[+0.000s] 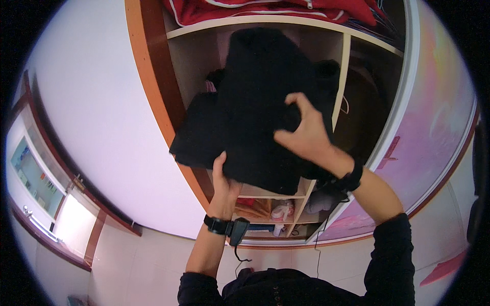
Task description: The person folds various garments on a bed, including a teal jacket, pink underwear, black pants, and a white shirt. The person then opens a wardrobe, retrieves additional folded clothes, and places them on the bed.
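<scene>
A folded black garment [260, 114] spreads in front of an open wardrobe compartment. My left hand [225, 183] grips its lower left edge, with the thumb on top and the fingers hidden beneath the cloth. Over the right part of the garment is my right hand [306, 132], its thumb and forefinger curved apart with nothing seen between them. Whether its other fingers touch the cloth cannot be told. More dark clothing [327, 72] lies behind, inside the compartment.
Red fabric with white piping [268, 11] lies on the shelf above. A vertical divider [343, 76] stands at the right, beside dark hanging clothing. Lower cubbies hold an orange-brown cloth [254, 208] and a plastic-wrapped item [282, 210]. A pink-patterned sliding door [425, 134] is at the right.
</scene>
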The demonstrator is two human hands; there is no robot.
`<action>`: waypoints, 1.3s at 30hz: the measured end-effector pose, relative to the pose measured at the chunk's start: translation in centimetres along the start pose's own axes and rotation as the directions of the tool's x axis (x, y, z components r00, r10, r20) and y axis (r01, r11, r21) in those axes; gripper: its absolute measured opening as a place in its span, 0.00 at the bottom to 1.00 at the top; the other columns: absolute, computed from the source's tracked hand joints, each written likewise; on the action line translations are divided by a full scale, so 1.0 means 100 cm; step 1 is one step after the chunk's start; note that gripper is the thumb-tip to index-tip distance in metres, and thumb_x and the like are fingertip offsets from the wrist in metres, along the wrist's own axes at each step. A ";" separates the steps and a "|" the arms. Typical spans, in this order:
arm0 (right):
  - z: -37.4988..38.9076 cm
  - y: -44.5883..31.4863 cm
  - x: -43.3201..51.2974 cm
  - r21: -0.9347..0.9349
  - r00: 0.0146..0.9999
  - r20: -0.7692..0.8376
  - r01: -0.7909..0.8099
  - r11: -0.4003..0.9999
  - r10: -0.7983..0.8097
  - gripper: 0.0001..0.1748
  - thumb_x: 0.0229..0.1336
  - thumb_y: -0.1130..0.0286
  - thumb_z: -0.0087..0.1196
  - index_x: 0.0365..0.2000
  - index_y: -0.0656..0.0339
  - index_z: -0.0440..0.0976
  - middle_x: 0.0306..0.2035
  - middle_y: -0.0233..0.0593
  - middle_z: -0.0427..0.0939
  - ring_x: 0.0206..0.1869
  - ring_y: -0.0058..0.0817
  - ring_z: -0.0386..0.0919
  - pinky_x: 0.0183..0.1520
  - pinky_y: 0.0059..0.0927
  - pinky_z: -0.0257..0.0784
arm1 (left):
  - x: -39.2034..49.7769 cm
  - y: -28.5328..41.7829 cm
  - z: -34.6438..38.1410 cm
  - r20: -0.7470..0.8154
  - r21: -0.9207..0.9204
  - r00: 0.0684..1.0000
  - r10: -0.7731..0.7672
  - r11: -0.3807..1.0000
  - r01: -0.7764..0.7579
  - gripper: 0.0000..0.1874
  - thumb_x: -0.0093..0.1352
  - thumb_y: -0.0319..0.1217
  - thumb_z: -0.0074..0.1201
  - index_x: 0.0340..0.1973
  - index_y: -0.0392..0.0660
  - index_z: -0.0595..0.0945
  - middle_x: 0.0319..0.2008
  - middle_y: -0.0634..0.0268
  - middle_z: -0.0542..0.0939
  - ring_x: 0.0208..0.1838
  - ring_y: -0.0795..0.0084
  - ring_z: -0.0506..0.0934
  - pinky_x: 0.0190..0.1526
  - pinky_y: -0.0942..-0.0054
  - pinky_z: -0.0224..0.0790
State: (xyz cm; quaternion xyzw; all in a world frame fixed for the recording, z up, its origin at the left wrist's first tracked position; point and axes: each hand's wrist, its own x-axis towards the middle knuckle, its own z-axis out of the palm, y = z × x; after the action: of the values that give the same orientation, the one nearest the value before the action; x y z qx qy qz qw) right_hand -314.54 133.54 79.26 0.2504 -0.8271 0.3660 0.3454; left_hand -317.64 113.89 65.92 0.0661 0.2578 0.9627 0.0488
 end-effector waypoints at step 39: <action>0.270 -0.599 -0.508 0.991 0.305 0.131 -0.061 0.118 -0.943 0.29 0.32 0.74 0.61 0.41 0.64 0.66 0.34 0.50 0.74 0.38 0.43 0.78 0.44 0.32 0.72 | -0.868 0.021 -0.225 -0.719 0.450 -0.242 0.652 0.171 -0.876 0.27 0.61 0.42 0.56 0.52 0.40 0.73 0.49 0.57 0.77 0.52 0.61 0.74 0.55 0.62 0.66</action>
State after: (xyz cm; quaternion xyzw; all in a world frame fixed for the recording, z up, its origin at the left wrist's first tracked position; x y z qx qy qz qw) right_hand -252.72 84.33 53.46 0.8135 -0.3529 0.4282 -0.1744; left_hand -235.54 89.99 38.79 -0.2551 0.0219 0.6742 -0.6928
